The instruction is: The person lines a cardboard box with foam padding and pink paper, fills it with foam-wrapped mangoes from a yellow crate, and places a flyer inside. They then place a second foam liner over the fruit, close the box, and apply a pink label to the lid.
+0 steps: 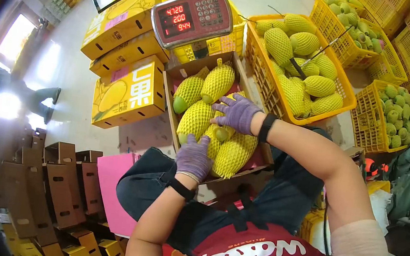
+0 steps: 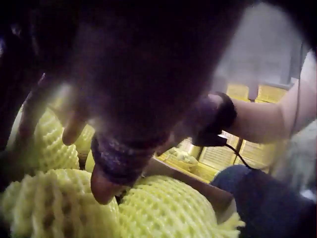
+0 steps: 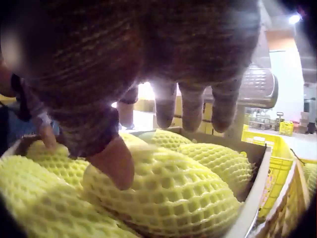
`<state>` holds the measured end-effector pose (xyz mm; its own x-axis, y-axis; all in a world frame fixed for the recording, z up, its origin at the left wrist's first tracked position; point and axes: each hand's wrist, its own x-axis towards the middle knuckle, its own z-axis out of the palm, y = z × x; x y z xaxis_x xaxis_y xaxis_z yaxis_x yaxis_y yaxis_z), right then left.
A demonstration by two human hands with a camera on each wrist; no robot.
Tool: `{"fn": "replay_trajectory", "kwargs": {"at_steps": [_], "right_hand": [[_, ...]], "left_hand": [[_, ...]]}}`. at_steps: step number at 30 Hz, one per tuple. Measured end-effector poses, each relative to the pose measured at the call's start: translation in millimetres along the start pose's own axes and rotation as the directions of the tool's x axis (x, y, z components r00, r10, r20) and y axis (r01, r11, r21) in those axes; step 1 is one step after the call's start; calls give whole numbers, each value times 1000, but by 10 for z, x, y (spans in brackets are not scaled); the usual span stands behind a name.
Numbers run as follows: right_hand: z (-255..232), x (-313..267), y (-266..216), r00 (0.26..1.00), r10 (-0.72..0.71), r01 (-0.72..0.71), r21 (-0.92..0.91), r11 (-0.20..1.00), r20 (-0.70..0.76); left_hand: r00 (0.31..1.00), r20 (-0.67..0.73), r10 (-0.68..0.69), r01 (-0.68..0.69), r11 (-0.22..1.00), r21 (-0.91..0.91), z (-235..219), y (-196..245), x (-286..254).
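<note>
Below the scale (image 1: 192, 17), whose red digits read 4720, 200 and 944, sits my cardboard box (image 1: 173, 74) of mangoes (image 1: 218, 82) in yellow foam nets. My left hand (image 1: 193, 156) rests flat on a fruit at the box's near end; my right hand (image 1: 238, 113) curls loosely over a fruit (image 1: 224, 132) in the middle. They look heavy and bruise easily, so I would cup each round its belly, not pinch the net. Left of the scale, yellow cartons (image 1: 129, 92) show a large character, 果.
</note>
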<state>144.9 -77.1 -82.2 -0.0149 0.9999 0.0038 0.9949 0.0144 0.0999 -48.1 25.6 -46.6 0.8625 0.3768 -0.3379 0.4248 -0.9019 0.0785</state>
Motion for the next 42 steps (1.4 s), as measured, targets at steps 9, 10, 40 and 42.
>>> {"fn": "replay_trajectory", "kwargs": {"at_steps": [9, 10, 40, 42], "right_hand": [[-73, 85, 72, 959, 41, -20, -78, 997, 280], [-37, 150, 22, 961, 40, -19, -81, 997, 274], [91, 100, 85, 950, 112, -101, -54, 993, 291], [329, 153, 115, 963, 98, -105, 15, 994, 250]], "left_hand": [[999, 26, 44, -38, 979, -201, 206, -113, 28], [999, 34, 23, -18, 991, -135, 159, -77, 37], [970, -166, 176, -208, 958, -199, -350, -417, 714], [976, -67, 208, -216, 965, -149, -223, -316, 424]]}}
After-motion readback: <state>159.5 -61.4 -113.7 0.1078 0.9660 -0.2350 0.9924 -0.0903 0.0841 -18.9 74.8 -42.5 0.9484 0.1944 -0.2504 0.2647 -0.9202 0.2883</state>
